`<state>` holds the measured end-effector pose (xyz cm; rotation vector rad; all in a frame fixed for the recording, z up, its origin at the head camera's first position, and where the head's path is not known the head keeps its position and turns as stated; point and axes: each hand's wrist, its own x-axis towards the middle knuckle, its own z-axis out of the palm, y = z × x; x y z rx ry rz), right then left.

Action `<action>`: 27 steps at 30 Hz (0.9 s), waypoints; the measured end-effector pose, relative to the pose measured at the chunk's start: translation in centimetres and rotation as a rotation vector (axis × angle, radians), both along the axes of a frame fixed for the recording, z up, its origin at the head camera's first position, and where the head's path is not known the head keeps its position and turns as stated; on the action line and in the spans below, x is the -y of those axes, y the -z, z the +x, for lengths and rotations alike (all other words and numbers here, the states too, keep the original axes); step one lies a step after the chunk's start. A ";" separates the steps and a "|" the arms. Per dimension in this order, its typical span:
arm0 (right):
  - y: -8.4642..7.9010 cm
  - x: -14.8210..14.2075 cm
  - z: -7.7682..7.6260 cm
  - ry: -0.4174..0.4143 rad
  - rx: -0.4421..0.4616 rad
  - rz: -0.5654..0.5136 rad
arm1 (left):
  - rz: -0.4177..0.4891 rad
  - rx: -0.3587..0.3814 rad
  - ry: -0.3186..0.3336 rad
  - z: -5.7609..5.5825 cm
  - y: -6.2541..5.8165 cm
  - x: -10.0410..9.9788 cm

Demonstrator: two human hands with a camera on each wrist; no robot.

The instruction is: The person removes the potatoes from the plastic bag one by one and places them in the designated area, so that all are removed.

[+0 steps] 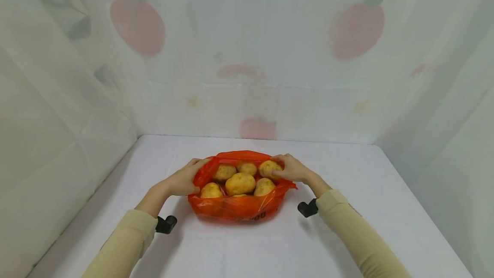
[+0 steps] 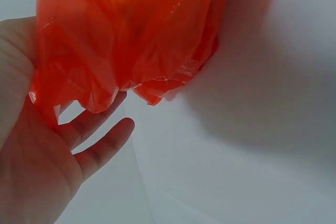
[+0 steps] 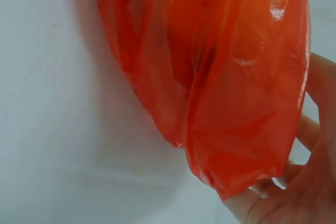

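An orange-red plastic bag (image 1: 235,208) lies on the table with its mouth spread wide. Several yellow potatoes (image 1: 240,183) show inside it. At the bag's left side, my left hand (image 1: 184,182) grips the rim, thumb toward the front; in the left wrist view two fingers (image 2: 107,148) reach out loosely below the plastic. My right hand (image 1: 295,170) holds the right side of the rim, its thumb beside the rear right potato (image 1: 269,168). From the right wrist, the bag (image 3: 241,119) hangs in folds and covers part of that hand.
The white table (image 1: 239,252) extends around the bag on all sides. Pale curtains with printed fruit (image 1: 256,128) stand behind it and along both sides. A black wrist mount (image 1: 167,225) sticks out from the left forearm, another mount (image 1: 307,208) from the right.
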<state>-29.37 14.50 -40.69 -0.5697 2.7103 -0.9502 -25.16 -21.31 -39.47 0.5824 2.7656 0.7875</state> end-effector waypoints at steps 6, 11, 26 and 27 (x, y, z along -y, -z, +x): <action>0.1 0.3 0.0 0.017 0.032 0.029 | -0.018 -0.013 0.005 -0.1 0.0 0.0; 0.6 0.4 -0.1 0.029 0.023 0.013 | -0.019 -0.015 0.009 -0.2 0.1 0.0; 2.0 0.8 -0.3 0.057 0.027 -0.039 | -0.012 -0.002 0.003 -0.4 0.1 0.0; 2.1 0.9 -0.3 0.059 0.027 -0.040 | -0.013 -0.002 0.002 -0.3 0.1 0.0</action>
